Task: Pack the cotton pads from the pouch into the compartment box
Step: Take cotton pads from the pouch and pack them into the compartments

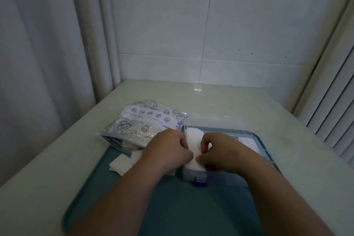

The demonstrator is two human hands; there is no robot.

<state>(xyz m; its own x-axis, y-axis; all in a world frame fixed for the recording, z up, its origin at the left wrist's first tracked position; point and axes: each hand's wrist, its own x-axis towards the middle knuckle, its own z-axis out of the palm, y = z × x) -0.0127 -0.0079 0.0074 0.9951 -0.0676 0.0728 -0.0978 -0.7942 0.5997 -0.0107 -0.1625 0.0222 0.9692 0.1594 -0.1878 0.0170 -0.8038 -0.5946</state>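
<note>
White cotton pads (193,144) pinched between left hand (168,151) and right hand (225,154), within compartment box (251,133); pouch (141,126) left of grip.

Cotton pads half packed: some in the box, some loose, some in the pouch.

Compartment box (226,177): clear plastic, blue latch on the front wall, standing to your right. The cotton pads (192,140) fill its left compartment as a white stack, pinched at the near end by your left hand (168,149) and right hand (224,153); more white shows in the compartment to the right. Pouch (145,126): silvery, with blue sea-creature prints, lying flat just left of the box, crumpled, white pads at its near end. Loose pads (122,163) lie scattered just in front of it.
</note>
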